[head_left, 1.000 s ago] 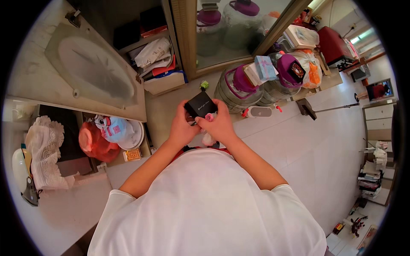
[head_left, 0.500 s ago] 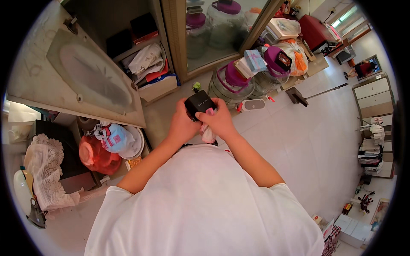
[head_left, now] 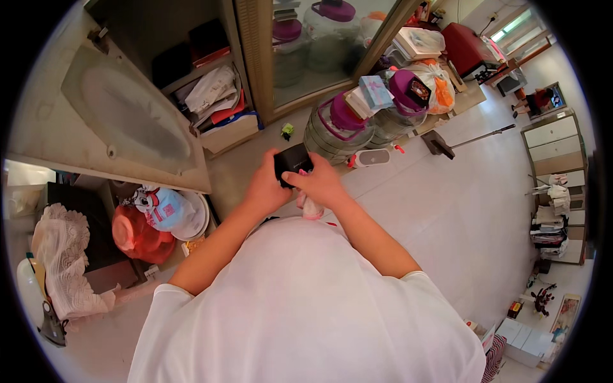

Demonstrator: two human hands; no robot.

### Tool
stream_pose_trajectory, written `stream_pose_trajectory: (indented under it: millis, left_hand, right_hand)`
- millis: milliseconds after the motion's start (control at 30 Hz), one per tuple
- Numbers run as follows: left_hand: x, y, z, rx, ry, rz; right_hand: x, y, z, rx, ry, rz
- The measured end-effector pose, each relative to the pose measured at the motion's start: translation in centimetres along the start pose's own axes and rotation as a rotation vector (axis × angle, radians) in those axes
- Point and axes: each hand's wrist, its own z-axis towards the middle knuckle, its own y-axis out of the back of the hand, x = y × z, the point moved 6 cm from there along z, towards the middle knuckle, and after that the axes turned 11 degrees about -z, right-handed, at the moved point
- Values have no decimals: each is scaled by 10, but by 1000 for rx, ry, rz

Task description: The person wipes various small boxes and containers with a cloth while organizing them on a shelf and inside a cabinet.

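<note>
Fingers of both hands, left (head_left: 267,186) and right (head_left: 321,184), stay clamped on the black box (head_left: 292,162) at chest height above the floor (head_left: 447,210), barely shifted from a moment ago, pink cloth (head_left: 311,207) dangling beneath.

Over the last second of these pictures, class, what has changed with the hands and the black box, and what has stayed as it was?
Little changed. Both hands, left and right, keep the small black box in front of the chest; only the view tilts slightly. The pink thing under the right hand and the big water jugs stay put.
</note>
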Motion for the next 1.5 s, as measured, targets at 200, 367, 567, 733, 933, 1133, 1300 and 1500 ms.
stream_pose_trajectory:
  millis: [200,367,567,733,933,1133,1300,1500]
  left_hand:
    - [53,4,6,-119,60,-25]
    - [54,8,1,-37,-13,-635]
    - [24,16,3,-46,-46,-824]
    - [29,12,1,-8,191,-1155]
    - [29,10,3,-53,109,-979]
    - [29,9,5,-39,74,-935]
    - [28,2,2,75,72,-952]
    - [24,0,-4,136,-3,-631]
  right_hand:
    - [10,26,4,-59,60,209]
    - [-9,43,8,118,-52,751]
    - [-28,20,3,261,-128,1000]
    - [-32,18,4,262,-113,968]
    - [-41,15,7,293,-96,960]
    - [-12,22,-9,319,-83,1085]
    - [-44,5,-9,320,-160,1161]
    - [-57,5,-35,259,-241,1201]
